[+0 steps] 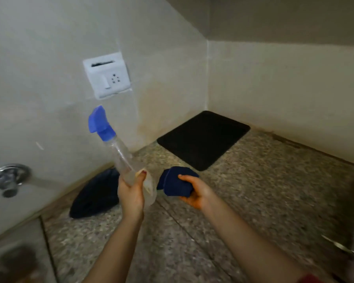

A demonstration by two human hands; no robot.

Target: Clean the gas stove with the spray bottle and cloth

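While both tools are in hand, cleaning appears not yet begun; the left hand [130, 193] grips a clear spray bottle [122, 156] low on its body, tilted above the granite counter [253, 190]; the right hand [194, 194] clutches the bunched blue cloth [175, 183]; no gas stove shows.

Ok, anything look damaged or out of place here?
The white socket plate on the wall sits crooked, with a dark open gap along its top, as if broken. No spill shows on the counter.
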